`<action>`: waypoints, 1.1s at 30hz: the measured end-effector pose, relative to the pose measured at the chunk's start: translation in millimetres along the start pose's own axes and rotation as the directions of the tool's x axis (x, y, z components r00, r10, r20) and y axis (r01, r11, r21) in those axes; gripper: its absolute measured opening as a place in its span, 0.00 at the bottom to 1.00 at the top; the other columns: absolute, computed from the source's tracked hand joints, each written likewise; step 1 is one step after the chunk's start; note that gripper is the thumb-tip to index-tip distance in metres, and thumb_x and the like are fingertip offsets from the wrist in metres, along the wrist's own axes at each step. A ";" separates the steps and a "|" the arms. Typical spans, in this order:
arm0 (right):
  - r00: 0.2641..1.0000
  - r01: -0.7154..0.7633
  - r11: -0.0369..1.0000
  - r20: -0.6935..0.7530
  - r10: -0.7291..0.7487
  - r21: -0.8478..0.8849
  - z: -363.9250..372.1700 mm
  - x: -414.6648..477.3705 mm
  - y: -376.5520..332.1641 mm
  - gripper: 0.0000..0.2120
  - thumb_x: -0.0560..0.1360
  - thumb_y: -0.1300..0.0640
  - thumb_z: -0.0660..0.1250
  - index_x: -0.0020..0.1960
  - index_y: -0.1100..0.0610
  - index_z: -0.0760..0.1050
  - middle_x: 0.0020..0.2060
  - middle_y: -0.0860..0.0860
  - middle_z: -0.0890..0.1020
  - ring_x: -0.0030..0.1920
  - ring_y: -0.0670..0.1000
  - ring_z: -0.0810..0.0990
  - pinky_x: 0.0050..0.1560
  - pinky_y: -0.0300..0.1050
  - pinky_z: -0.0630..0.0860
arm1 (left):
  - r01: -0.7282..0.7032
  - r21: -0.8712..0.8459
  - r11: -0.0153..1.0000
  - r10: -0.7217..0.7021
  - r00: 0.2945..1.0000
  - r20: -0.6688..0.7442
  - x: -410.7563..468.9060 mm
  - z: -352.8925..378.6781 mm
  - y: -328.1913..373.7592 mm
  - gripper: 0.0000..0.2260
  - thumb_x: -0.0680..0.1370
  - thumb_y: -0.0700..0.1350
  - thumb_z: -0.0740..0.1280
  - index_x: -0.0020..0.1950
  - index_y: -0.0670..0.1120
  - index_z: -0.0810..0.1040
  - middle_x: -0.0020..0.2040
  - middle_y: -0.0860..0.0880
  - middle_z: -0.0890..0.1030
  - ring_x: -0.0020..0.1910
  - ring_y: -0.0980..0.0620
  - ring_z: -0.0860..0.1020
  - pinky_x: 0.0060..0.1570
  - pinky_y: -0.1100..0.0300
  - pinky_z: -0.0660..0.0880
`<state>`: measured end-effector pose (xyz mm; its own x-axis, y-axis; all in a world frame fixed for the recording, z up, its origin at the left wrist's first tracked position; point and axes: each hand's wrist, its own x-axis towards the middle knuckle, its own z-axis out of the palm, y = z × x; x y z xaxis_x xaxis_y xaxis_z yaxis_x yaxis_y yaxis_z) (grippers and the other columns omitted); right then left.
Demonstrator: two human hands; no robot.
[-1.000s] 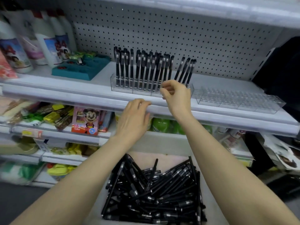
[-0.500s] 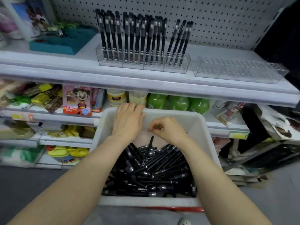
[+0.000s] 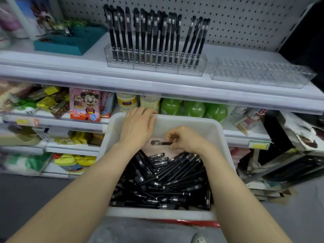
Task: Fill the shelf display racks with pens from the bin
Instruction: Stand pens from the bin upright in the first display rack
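Left clear plastic rack [image 3: 154, 64] nearly full, right clear plastic rack [image 3: 259, 76] empty; right hand [image 3: 185, 140] pinches one black pen [image 3: 162, 142] inside the well-stocked white plastic bin [image 3: 192, 125], left hand [image 3: 137, 128] grips its rim

One view only, worn on the head, wide-angle. Looks forward and down, squarely at a shop shelf [image 3: 157, 88], with racks [image 3: 154, 67] near the top edge. Sits close above a bin [image 3: 192, 120], near enough to show a single pen [image 3: 162, 143] pinched in the right hand [image 3: 187, 140]. Blurred and bent towards the corners.
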<state>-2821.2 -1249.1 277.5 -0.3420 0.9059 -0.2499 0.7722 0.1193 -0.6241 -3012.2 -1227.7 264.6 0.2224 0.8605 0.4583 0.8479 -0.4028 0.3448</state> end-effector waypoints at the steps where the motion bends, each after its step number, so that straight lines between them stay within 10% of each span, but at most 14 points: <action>1: 0.999 0.017 0.996 -0.034 -0.014 0.092 -5.6 -3.0 -0.2 0.11 0.69 0.69 0.73 0.44 0.55 0.78 0.40 0.51 0.81 0.38 0.45 0.75 0.44 0.38 0.74 | 0.035 -0.080 0.996 -0.037 0.999 -0.021 0.5 -3.5 1.2 0.11 0.82 0.46 0.59 0.59 0.46 0.78 0.52 0.47 0.78 0.52 0.47 0.74 0.52 0.56 0.66; 5: 0.979 0.143 0.900 -0.191 -0.069 0.411 -25.6 -14.2 -10.8 0.08 0.73 0.69 0.71 0.51 0.65 0.79 0.46 0.61 0.84 0.43 0.51 0.81 0.46 0.46 0.80 | 0.067 -0.249 0.966 -0.091 0.992 -0.087 6.9 -20.3 4.5 0.12 0.81 0.43 0.61 0.63 0.46 0.76 0.58 0.49 0.75 0.58 0.52 0.72 0.56 0.60 0.68; 19: 0.620 0.358 0.902 -0.784 -0.037 0.240 -141.5 34.0 -101.4 0.07 0.80 0.59 0.64 0.57 0.58 0.75 0.38 0.53 0.82 0.35 0.46 0.81 0.37 0.39 0.78 | -0.096 0.202 0.975 0.122 0.985 -0.118 120.3 -61.4 -2.0 0.25 0.77 0.42 0.68 0.74 0.45 0.66 0.70 0.43 0.70 0.69 0.43 0.66 0.71 0.49 0.64; 33: 0.564 0.195 0.975 -0.826 -0.023 0.106 -153.3 96.6 -108.9 0.09 0.79 0.55 0.66 0.54 0.59 0.80 0.37 0.52 0.84 0.38 0.50 0.84 0.50 0.52 0.81 | -0.082 0.206 0.975 0.113 0.983 -0.143 122.2 -51.3 -7.5 0.24 0.78 0.46 0.67 0.74 0.47 0.67 0.67 0.46 0.71 0.68 0.44 0.66 0.69 0.49 0.66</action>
<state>-2856.2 -1112.3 434.8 0.2317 0.8434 0.4848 0.6293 0.2501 -0.7359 -3016.0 -1135.5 360.1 0.2454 0.7560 0.6069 0.9076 -0.3992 0.1303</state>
